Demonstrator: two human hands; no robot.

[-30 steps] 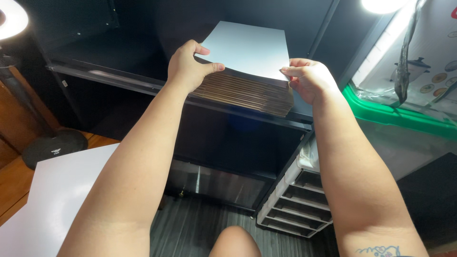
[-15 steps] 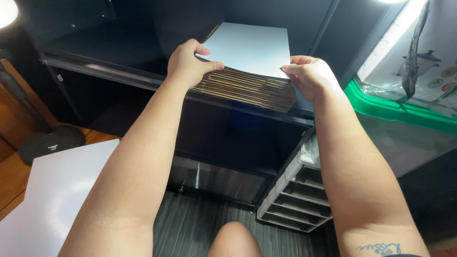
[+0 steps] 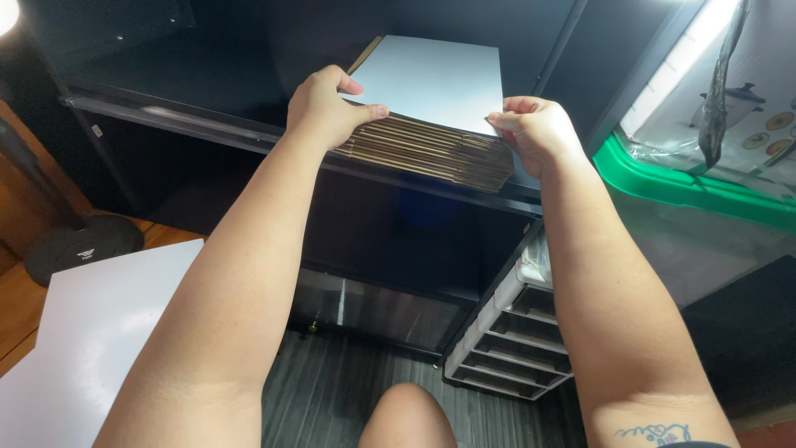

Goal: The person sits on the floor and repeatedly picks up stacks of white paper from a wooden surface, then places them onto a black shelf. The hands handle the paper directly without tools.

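Note:
A stack of flat cardboard sheets (image 3: pixel 431 149) with a white top face (image 3: pixel 439 83) lies on a black shelf (image 3: pixel 199 79). My left hand (image 3: pixel 327 108) grips the stack's near left corner, thumb on the white top sheet. On the near right corner, my right hand (image 3: pixel 535 133) pinches the top sheet's edge between thumb and fingers. Both forearms reach up from the bottom of the view.
A white board (image 3: pixel 83 340) lies at the lower left. A small drawer unit (image 3: pixel 518 332) stands under the shelf on a dark striped floor. A clear bin with a green lid (image 3: pixel 696 191) sits at the right. My knee (image 3: pixel 406 415) shows at the bottom.
The hands have hardly moved; my right hand's fingers have shifted slightly on the top sheet's corner. The view has drifted a little.

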